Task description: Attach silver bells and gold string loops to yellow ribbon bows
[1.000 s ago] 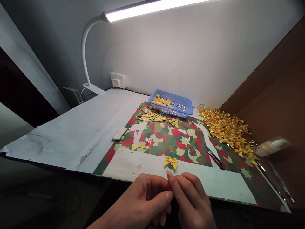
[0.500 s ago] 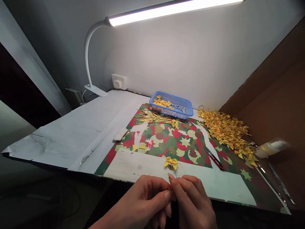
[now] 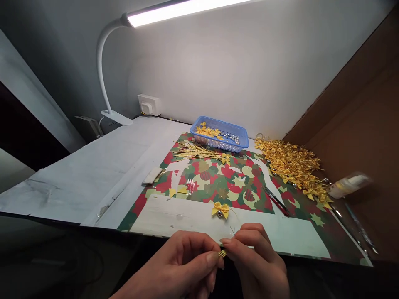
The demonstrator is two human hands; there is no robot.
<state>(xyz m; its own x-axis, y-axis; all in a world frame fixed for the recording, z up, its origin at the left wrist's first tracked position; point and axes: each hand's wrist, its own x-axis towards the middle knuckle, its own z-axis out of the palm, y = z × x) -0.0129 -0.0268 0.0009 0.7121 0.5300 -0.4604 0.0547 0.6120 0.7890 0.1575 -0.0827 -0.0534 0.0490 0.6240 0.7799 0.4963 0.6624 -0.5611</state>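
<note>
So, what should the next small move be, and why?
Probably pinch the exposed end of the small gold piece with the right hand: the left hand pinches it, leaving that end showing, and the right hand is close beside.

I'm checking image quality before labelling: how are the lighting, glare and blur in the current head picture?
Head view: the lamp glares, its tube burnt out to white; space below the table sinks into near-black; the bottle at right looks smeared; the left hand and right hand look fairly sharp, though the tiny golden piece shows little detail.
</note>
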